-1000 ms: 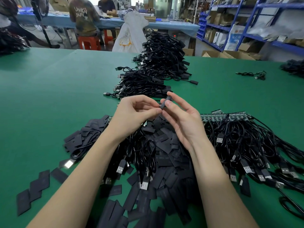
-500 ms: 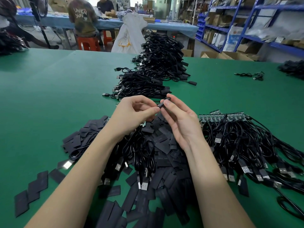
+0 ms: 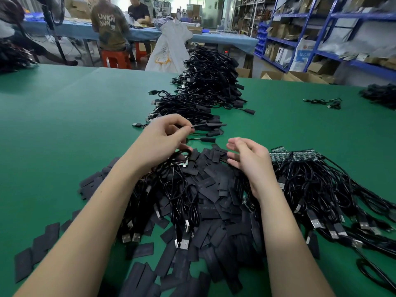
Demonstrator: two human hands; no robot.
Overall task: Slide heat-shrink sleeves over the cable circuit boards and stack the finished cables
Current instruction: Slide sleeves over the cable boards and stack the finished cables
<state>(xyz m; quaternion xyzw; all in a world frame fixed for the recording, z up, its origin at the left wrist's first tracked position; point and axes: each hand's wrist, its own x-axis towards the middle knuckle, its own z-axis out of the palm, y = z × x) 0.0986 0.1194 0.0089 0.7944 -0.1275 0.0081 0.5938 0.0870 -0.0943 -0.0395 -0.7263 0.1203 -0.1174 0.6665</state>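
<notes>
**Sleeved cable carried toward the finished stack**

Head view: a sleeved cable (image 3: pixel 205 125) is pinched between thumb and forefinger of the left hand (image 3: pixel 165 142), its sleeved end pointing away from the pinch toward the finished stack (image 3: pixel 203 91) just beyond, presumably so it can be laid on the pile. The right hand (image 3: pixel 248 159) is held relaxed and empty, hovering above the loose sleeves (image 3: pixel 214 189) below it, probably ready for another. Unsleeved cables (image 3: pixel 310 185) lie to its right.
</notes>
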